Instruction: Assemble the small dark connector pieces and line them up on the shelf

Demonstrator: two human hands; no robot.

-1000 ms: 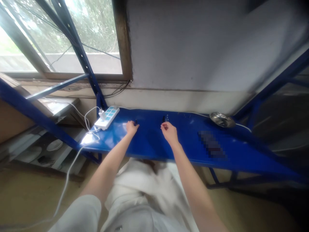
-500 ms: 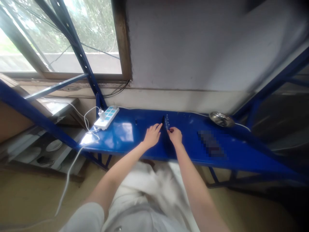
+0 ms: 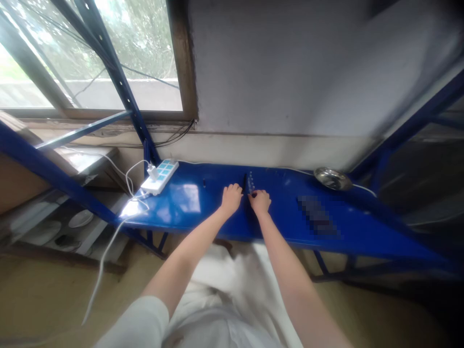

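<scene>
Head view: blue table (image 3: 282, 217); power strip (image 3: 161, 177) at its left end, shiny metal dish (image 3: 332, 179) at its far edge, right of the clear beaded strip (image 3: 251, 182). Left hand (image 3: 232, 198), fingers bent, beside the dark stick (image 3: 244, 181); right hand (image 3: 260, 200), fingers curled at the beaded strip's near end, grip on either unclear.

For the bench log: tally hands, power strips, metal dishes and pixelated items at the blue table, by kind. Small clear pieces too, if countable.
Hands: 2 (left hand, right hand)
Power strip: 1
Metal dish: 1
Pixelated item: 1
Total: 5
Small clear pieces left out: too blurred to count.
</scene>
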